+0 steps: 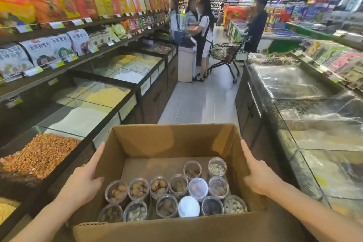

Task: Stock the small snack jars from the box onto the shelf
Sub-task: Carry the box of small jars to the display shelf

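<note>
The small snack jars (pixel 172 196) stand upright in the near half of an open cardboard box (pixel 170 139), packed side by side in rough rows with their clear lids up, so the nuts and seeds inside can be read from above; two stand apart toward the box's far right corner, and the rest of the floor is bare. That arrangement probably keeps them from tipping while the box is carried. The person holds the box from both sides in front of the body: the left hand (pixel 86 180) lies flat along the left wall with its thumb hooked over the rim, and the right hand (pixel 257 177) presses the right wall the same way, fingers stretched out along the cardboard rather than curled. Neither hand holds a jar, so stocking seems not yet begun. To the left run bulk bins of peanuts (pixel 39 155) and grain under glass, with a shelf (pixel 64 65) of bagged snacks above. Ahead, people stand by a shopping cart (pixel 227 53) in the aisle.
</note>
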Motion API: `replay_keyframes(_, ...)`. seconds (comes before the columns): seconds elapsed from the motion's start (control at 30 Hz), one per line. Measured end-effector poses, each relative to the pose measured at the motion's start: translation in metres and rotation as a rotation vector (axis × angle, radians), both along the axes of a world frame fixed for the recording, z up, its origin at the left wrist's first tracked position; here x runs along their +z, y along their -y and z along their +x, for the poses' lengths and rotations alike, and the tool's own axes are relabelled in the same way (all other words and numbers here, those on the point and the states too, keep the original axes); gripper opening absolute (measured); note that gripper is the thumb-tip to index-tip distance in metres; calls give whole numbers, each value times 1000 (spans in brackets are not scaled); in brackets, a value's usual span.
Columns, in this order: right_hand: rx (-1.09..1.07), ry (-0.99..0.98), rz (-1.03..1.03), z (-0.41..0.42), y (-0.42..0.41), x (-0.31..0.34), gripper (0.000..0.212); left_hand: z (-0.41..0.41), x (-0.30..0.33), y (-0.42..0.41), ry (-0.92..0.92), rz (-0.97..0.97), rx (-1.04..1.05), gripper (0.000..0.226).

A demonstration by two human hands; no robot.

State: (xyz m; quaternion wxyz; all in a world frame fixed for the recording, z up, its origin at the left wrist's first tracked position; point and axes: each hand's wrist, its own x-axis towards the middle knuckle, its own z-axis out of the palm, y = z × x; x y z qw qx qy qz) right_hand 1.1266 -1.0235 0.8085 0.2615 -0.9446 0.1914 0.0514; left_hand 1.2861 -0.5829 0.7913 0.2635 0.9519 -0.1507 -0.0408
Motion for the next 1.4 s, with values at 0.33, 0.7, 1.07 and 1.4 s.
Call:
replay_keyframes(0.33, 218, 107, 106, 211, 92, -55, 112, 130, -32, 61, -51, -24, 187, 107)
replay_keyframes(0.7, 345, 65, -10, 414, 117, -76, 109, 245, -83, 91, -78, -20, 431, 113)
replay_keyframes(1.07, 413, -32, -79, 591, 101, -125, 107, 335, -114, 109, -191, -24, 588, 106)
replay_keyframes(1.4, 631, -132, -52, 759, 106, -175, 96, 407, -158, 154, -248, -39, 847, 111)
